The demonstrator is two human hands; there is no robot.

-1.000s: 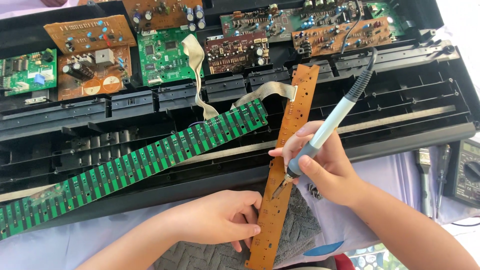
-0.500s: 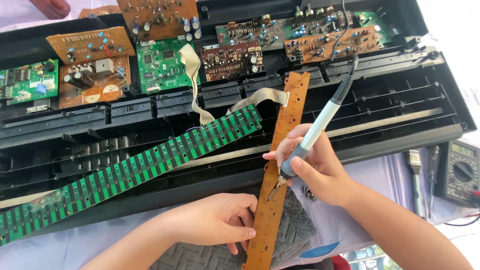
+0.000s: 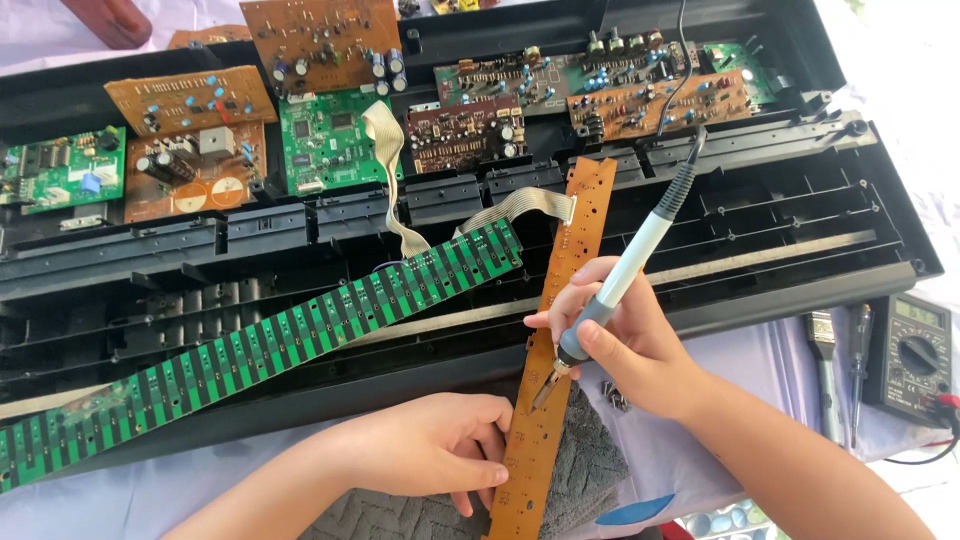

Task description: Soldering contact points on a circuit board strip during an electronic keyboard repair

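My right hand point(image 3: 632, 345) grips a grey and white soldering iron point(image 3: 622, 280) like a pen, its tip touching a long narrow brown circuit board strip point(image 3: 562, 300). That strip runs from the open black keyboard case point(image 3: 800, 200) down onto a grey cloth point(image 3: 590, 470). My left hand point(image 3: 430, 450) presses on the strip's lower end, fingers curled against its edge. A long green contact board point(image 3: 260, 345) lies diagonally to the left, joined by a grey ribbon cable point(image 3: 515, 205).
Several brown and green circuit boards point(image 3: 330, 130) sit in the case's upper half. A multimeter point(image 3: 915, 355), a screwdriver point(image 3: 860, 370) and a brush point(image 3: 825, 365) lie at the right. Another person's hand point(image 3: 110, 20) shows at the top left.
The view has shifted slightly; my right hand and the iron have eased a little down the brown strip. My left hand stays pressed on the strip.
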